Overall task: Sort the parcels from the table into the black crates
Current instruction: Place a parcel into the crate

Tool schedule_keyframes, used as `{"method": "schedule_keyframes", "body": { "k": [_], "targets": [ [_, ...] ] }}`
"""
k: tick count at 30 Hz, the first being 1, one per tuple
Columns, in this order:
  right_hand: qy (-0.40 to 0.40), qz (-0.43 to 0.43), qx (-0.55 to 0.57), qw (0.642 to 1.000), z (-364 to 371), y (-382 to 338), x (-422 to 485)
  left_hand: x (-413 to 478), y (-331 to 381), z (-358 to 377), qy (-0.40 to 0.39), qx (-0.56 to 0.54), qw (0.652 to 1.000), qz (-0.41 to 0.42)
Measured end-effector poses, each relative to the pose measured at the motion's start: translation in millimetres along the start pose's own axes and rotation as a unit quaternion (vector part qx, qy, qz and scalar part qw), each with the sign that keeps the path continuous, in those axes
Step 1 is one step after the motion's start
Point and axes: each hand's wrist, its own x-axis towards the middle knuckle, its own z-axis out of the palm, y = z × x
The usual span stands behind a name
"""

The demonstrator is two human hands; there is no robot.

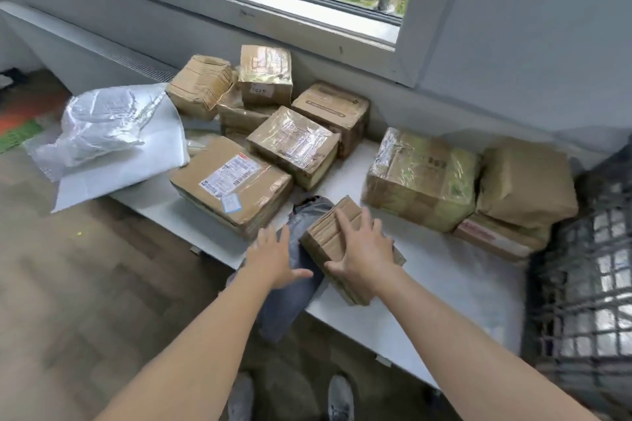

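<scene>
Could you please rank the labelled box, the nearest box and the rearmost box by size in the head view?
labelled box, largest
nearest box, partly under the right hand; nearness flatters it
rearmost box, smallest, farthest away

Head-worn, steeply down, near table (444, 270)

The left hand (273, 255) and right hand (362, 246) are bare, forearms unsleeved. Faded blue-grey jeans (287, 297) at the near edge of the surface (444, 267); pale grey shoes (340, 398) below it.
</scene>
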Motion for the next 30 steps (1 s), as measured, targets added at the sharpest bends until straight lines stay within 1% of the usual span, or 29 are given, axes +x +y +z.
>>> {"method": "schedule_keyframes", "body": {
  "k": [7,11,14,19,24,30],
  "targets": [
    [0.01,0.129,-0.014,0.992,4,10,-12,31,5,22,-0.065,0.012,0.997,0.034],
    [0.016,0.207,-0.005,0.978,4,14,-18,37,4,33,-0.029,0.041,0.997,0.058],
    [0.009,0.244,0.005,0.97,6,18,-23,40,0,30,-0.03,0.033,0.996,0.079],
    [-0.002,0.266,0.016,0.964,9,26,-21,46,-10,18,-0.027,-0.029,0.995,0.094],
    [-0.014,0.269,0.038,0.962,10,25,-22,38,-11,-2,-0.028,-0.088,0.992,0.088],
    [-0.015,0.231,0.068,0.97,0,15,-25,27,-8,-46,-0.016,-0.16,0.984,0.071]
  ]
}}
